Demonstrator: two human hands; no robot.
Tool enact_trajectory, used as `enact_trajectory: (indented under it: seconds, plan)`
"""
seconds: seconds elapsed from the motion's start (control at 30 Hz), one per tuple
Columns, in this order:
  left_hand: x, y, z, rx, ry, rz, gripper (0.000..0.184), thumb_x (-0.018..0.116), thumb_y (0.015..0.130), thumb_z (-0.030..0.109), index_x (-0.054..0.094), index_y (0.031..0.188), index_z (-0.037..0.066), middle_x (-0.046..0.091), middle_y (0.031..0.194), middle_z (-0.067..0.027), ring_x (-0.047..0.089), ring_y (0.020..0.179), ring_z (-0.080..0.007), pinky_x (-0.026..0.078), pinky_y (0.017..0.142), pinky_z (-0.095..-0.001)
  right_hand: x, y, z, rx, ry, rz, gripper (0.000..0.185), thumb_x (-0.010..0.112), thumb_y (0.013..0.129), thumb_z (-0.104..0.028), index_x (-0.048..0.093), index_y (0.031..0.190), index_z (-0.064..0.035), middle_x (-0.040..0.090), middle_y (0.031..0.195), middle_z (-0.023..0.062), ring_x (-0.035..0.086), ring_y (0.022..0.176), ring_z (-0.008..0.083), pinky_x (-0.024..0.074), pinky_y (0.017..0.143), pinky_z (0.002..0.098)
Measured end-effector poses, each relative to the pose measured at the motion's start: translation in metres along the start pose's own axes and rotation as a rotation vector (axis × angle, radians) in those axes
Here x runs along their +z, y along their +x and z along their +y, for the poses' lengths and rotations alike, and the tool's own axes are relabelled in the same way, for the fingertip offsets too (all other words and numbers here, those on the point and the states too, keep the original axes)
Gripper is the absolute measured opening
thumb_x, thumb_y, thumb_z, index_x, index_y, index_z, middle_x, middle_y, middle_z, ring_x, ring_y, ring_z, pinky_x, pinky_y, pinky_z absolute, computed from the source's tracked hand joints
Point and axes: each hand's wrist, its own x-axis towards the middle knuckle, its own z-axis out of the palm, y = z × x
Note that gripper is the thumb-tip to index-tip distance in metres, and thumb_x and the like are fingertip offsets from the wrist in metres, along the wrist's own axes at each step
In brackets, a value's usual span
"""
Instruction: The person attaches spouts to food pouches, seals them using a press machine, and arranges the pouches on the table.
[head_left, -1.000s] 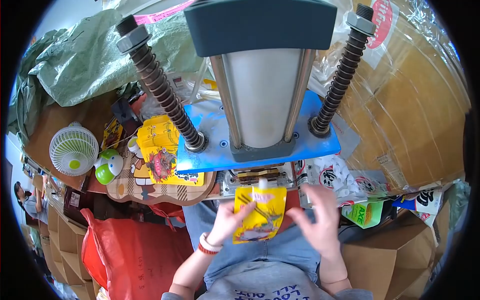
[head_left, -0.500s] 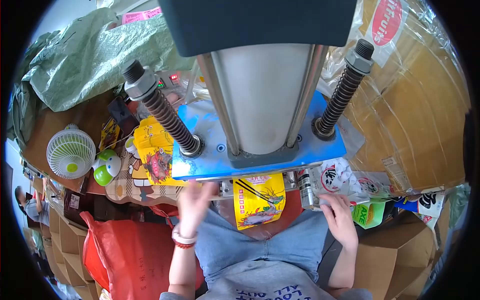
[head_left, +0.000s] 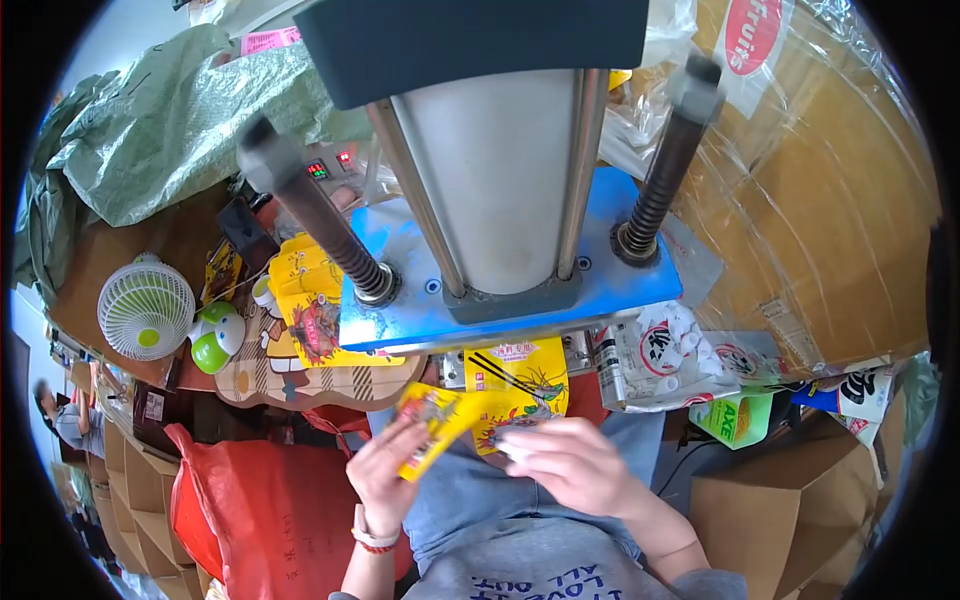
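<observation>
My left hand [head_left: 385,470] pinches a yellow printed pouch [head_left: 440,425] above my lap, in front of the press. Close by on the right, my right hand [head_left: 580,468] has its fingers together around a small white piece [head_left: 515,446], blurred and partly covered, so its exact kind does not show. Behind both hands, another yellow printed pouch [head_left: 520,370] hangs from under the blue plate [head_left: 510,305] of the press. An open container of white pieces [head_left: 675,345] lies right of the press.
More yellow pouches [head_left: 310,300] are stacked on a board left of the press. A white and green fan [head_left: 147,310] stands farther left. Beside my legs are a red bag [head_left: 250,510] and, on the right, a cardboard box [head_left: 770,500]. A large carton [head_left: 800,220] rises at the right.
My left hand has come down from the press edge and now holds a yellow pouch. From the container of white pieces, my right hand has moved left to the middle with a white piece.
</observation>
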Motion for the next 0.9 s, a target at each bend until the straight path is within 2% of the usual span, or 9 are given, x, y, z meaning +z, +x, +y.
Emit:
enact_trajectory:
  seconds: [0.13, 0.2, 0.3, 0.4, 0.47, 0.6, 0.67, 0.8, 0.9]
  plan:
    - [-0.017, 0.008, 0.034, 0.238, 0.175, -0.043, 0.023, 0.075, 0.07, 0.001, 0.074, 0.093, 0.0, 0.076, 0.096, -0.0132, 0.073, 0.098, -0.0323, 0.059, 0.086, -0.0373, -0.012, 0.006, -0.009, -0.205, 0.034, -0.131, 0.032, 0.085, 0.072, -0.005, 0.069, 0.099, -0.0044, 0.073, 0.11, 0.0088, 0.067, 0.094, 0.0227, 0.0585, 0.077, 0.0334]
    - [-0.028, 0.004, 0.023, 0.285, 0.354, 0.042, 0.019, 0.072, 0.076, 0.001, 0.073, 0.094, -0.004, 0.075, 0.099, -0.016, 0.072, 0.101, -0.0349, 0.059, 0.089, -0.0396, -0.025, 0.001, -0.019, -0.184, 0.009, -0.041, 0.033, 0.086, 0.071, -0.004, 0.069, 0.1, -0.0046, 0.073, 0.11, 0.0089, 0.067, 0.092, 0.0224, 0.0583, 0.077, 0.0327]
    - [-0.024, 0.003, -0.02, 0.307, 0.519, 0.082, 0.019, 0.069, 0.08, 0.001, 0.071, 0.098, -0.005, 0.074, 0.104, -0.0175, 0.07, 0.106, -0.036, 0.058, 0.09, -0.0423, -0.03, -0.007, -0.019, 0.005, 0.014, 0.08, 0.035, 0.088, 0.067, -0.004, 0.072, 0.098, -0.0045, 0.075, 0.104, 0.0082, 0.066, 0.088, 0.0206, 0.0569, 0.076, 0.0314]
    - [0.038, -0.031, -0.114, 0.305, 0.514, -0.167, 0.041, 0.063, 0.074, -0.006, 0.067, 0.114, -0.001, 0.068, 0.123, -0.0117, 0.065, 0.117, -0.03, 0.056, 0.094, -0.04, -0.011, -0.013, -0.009, 0.073, 0.073, -0.006, 0.033, 0.087, 0.07, -0.005, 0.073, 0.101, -0.0022, 0.074, 0.104, 0.0084, 0.066, 0.088, 0.0222, 0.0557, 0.075, 0.0322]
    - [0.044, -0.029, -0.105, 0.165, 0.43, -0.135, 0.048, 0.064, 0.07, -0.006, 0.066, 0.117, 0.002, 0.068, 0.123, -0.0105, 0.065, 0.116, -0.0292, 0.055, 0.094, -0.0396, 0.002, -0.023, -0.003, 0.058, 0.145, -0.063, 0.034, 0.086, 0.072, -0.004, 0.072, 0.103, -0.0003, 0.073, 0.109, 0.0093, 0.067, 0.09, 0.0242, 0.0561, 0.076, 0.0338]
    - [0.038, -0.006, -0.078, 0.004, 0.25, -0.061, 0.039, 0.067, 0.063, -0.01, 0.073, 0.1, 0.003, 0.073, 0.104, -0.0099, 0.07, 0.098, -0.0283, 0.056, 0.085, -0.0359, 0.004, -0.024, 0.001, 0.072, 0.229, -0.124, 0.045, 0.083, 0.073, -0.002, 0.067, 0.115, 0.001, 0.069, 0.115, 0.0119, 0.067, 0.095, 0.0275, 0.0565, 0.081, 0.0365]
    - [0.031, -0.003, -0.065, -0.032, 0.088, 0.01, 0.039, 0.07, 0.063, -0.011, 0.073, 0.099, 0.002, 0.074, 0.099, -0.0108, 0.071, 0.093, -0.0282, 0.056, 0.083, -0.0341, -0.003, -0.014, -0.005, 0.067, 0.137, 0.009, 0.043, 0.083, 0.073, -0.002, 0.067, 0.114, 0.0011, 0.069, 0.115, 0.0125, 0.068, 0.098, 0.0281, 0.0575, 0.082, 0.0358]
    - [0.017, 0.008, -0.009, 0.086, 0.054, 0.014, 0.027, 0.077, 0.068, -0.003, 0.073, 0.094, 0.001, 0.074, 0.095, -0.0098, 0.072, 0.092, -0.0285, 0.057, 0.081, -0.0354, -0.011, -0.004, -0.014, -0.026, -0.102, 0.157, 0.043, 0.084, 0.072, -0.001, 0.068, 0.112, 0.0013, 0.068, 0.114, 0.0127, 0.068, 0.099, 0.0279, 0.0593, 0.082, 0.0363]
    - [0.01, 0.013, 0.019, 0.217, 0.078, -0.092, 0.024, 0.079, 0.071, 0.006, 0.075, 0.095, 0.005, 0.075, 0.096, -0.0082, 0.073, 0.093, -0.0277, 0.058, 0.08, -0.0358, 0.001, -0.001, 0.004, -0.037, -0.13, -0.092, 0.032, 0.082, 0.075, -0.004, 0.071, 0.105, -0.0025, 0.07, 0.113, 0.0092, 0.068, 0.099, 0.0271, 0.0578, 0.084, 0.0358]
